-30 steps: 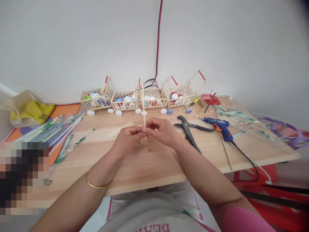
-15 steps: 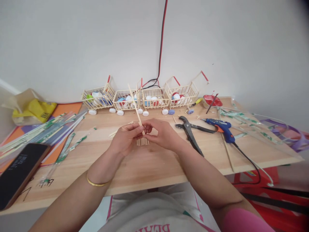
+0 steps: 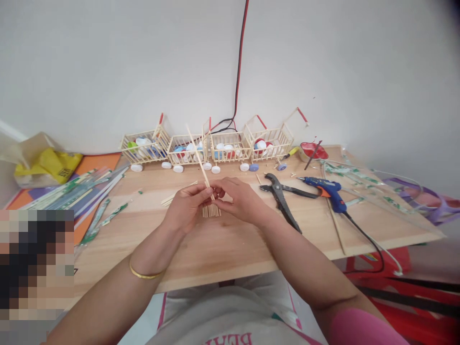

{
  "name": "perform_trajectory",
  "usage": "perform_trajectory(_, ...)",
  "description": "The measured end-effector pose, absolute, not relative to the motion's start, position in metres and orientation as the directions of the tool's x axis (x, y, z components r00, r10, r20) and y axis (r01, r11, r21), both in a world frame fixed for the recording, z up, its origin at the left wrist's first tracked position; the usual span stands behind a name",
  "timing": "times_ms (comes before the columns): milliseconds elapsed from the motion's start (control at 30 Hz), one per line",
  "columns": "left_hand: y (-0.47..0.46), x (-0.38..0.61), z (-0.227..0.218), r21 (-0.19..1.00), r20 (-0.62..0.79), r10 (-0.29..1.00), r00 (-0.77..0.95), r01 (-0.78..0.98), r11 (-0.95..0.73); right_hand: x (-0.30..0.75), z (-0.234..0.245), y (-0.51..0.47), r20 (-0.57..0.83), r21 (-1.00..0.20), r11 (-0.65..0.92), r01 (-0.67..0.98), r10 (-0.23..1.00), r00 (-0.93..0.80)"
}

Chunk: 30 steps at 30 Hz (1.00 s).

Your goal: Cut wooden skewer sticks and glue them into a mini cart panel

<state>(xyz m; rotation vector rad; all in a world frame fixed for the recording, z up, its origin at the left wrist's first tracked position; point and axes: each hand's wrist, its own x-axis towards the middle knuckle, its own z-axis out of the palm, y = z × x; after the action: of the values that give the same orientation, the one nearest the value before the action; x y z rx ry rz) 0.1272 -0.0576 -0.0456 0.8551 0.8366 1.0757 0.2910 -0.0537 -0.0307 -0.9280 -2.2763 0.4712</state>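
Thin pale wooden sticks (image 3: 197, 152), close together, slant up and to the left from between my two hands. My left hand (image 3: 185, 206) pinches them near their lower end with thumb and fingertips. At that same lower end, my right hand (image 3: 239, 200) has its thumb and index finger closed on them; the exact contact is partly hidden. Just below my fingertips, a row of short cut sticks (image 3: 211, 211) lies on the wooden table (image 3: 223, 254). More loose sticks (image 3: 168, 200) lie beside my left hand, partly covered by it.
Several miniature stick-built carts (image 3: 230, 143) holding coloured caps line the wall. Pliers (image 3: 282, 203) and a blue glue gun (image 3: 332, 191) with a trailing cord lie right. A red bowl (image 3: 312, 151) stands behind. Wrapped sticks (image 3: 89, 191) and a yellow bag (image 3: 53, 165) are left, near a pixelated patch.
The view has shifted slightly. My hands keep the same grip on the sticks, with hardly any movement. A pixelated patch now covers the lower left, where a dark object lay.
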Motion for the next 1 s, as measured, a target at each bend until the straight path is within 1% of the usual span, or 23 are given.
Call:
perform_trajectory(100,-0.057,0.127,-0.043,0.920,-0.117,0.971,0.208,-0.345,0.185,0.291,-0.029,-0.054,0.409,-0.565,0.673,0.477,0.731,-0.546)
perform_trajectory(133,-0.057,0.127,-0.042,0.929,-0.122,0.974,0.190,-0.323,0.180,0.291,-0.027,-0.055,0.398,-0.572,0.659,0.488,0.744,-0.537)
perform_trajectory(200,-0.057,0.125,-0.040,0.943,-0.135,0.978,0.159,-0.282,0.177,0.294,-0.020,-0.061,0.358,-0.557,0.612,0.561,0.787,-0.503)
perform_trajectory(333,-0.056,0.122,-0.039,0.957,-0.126,0.981,0.145,-0.241,0.158,0.319,0.000,-0.081,0.277,-0.409,0.488,0.771,0.871,-0.405)
perform_trajectory(400,-0.057,0.122,-0.038,0.963,-0.135,0.981,0.138,-0.216,0.163,0.343,0.005,-0.089,0.231,-0.343,0.390,0.855,0.917,-0.326)
perform_trajectory(467,-0.058,0.123,-0.036,0.965,-0.152,0.980,0.132,-0.192,0.176,0.371,0.003,-0.095,0.123,-0.216,0.247,0.945,0.967,-0.225)
perform_trajectory(533,-0.060,0.124,-0.034,0.971,-0.154,0.979,0.133,-0.164,0.175,0.397,-0.006,-0.097,0.002,-0.099,0.105,0.990,0.994,-0.105)
perform_trajectory(600,-0.061,0.125,-0.034,0.981,-0.132,0.982,0.137,-0.125,0.149,0.416,-0.016,-0.097,-0.139,-0.041,0.015,0.999,0.990,-0.021)
perform_trajectory(633,-0.062,0.126,-0.034,0.986,-0.112,0.984,0.140,-0.105,0.128,0.422,-0.021,-0.096,-0.176,-0.024,-0.012,1.000,0.984,0.008)
perform_trajectory(700,-0.062,0.126,-0.035,0.995,-0.064,0.989,0.137,-0.068,0.074,0.429,-0.028,-0.094,-0.212,-0.011,-0.042,0.999,0.977,0.038)
perform_trajectory(833,-0.063,0.126,-0.036,0.999,0.023,0.995,0.099,0.034,-0.027,0.426,-0.032,-0.090,-0.204,-0.041,-0.050,0.998,0.978,0.041)
perform_trajectory(933,-0.064,0.125,-0.035,0.990,0.100,0.993,0.065,0.092,-0.106,0.416,-0.030,-0.095,-0.136,-0.110,-0.081,0.991,0.988,0.066)
perform_trajectory(1000,-0.066,0.125,-0.035,0.977,0.174,0.983,0.053,0.119,-0.179,0.406,-0.028,-0.102,-0.074,-0.209,-0.086,0.974,0.995,0.072)
